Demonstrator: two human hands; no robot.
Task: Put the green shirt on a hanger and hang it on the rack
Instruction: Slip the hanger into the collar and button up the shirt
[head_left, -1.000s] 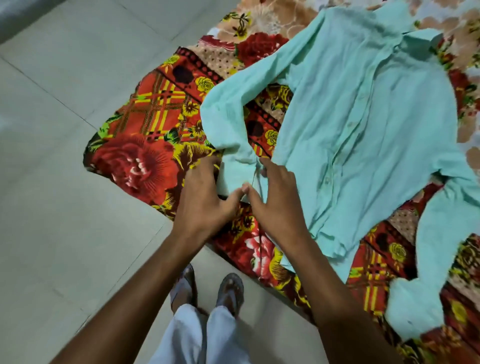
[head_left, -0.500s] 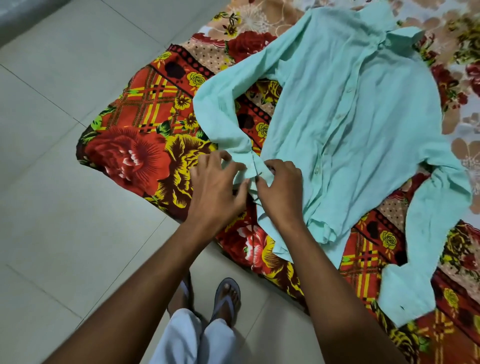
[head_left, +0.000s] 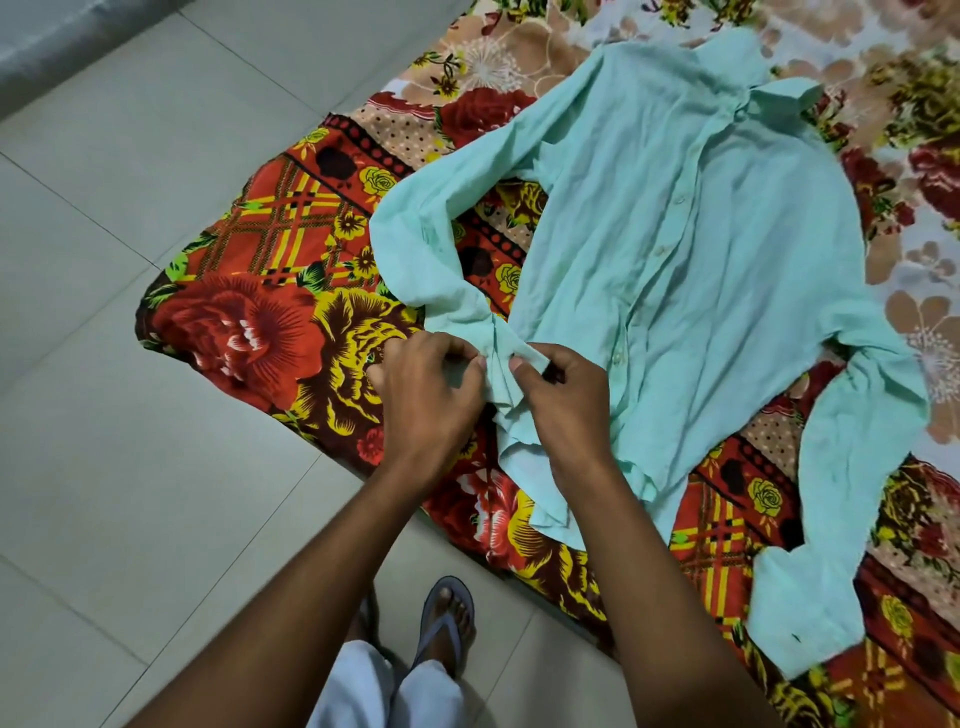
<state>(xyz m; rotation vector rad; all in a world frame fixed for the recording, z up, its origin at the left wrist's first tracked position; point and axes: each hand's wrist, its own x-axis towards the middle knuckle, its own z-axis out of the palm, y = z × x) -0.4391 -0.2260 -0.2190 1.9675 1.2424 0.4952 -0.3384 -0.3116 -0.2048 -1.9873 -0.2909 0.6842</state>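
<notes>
Head view: cuff (head_left: 501, 364) of green shirt (head_left: 691, 270) pinched by left hand (head_left: 428, 400) and right hand (head_left: 563, 400); shirt spread flat on floral bedsheet (head_left: 270, 291).

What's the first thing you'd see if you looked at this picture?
A big mint-green shirt lies spread out on a bright floral blanket full of red and yellow flowers. Near the middle, the left hand and the right hand both pinch the cuff of one sleeve. At the bottom a foot in a blue sandal stands on the pale tiled floor.
</notes>
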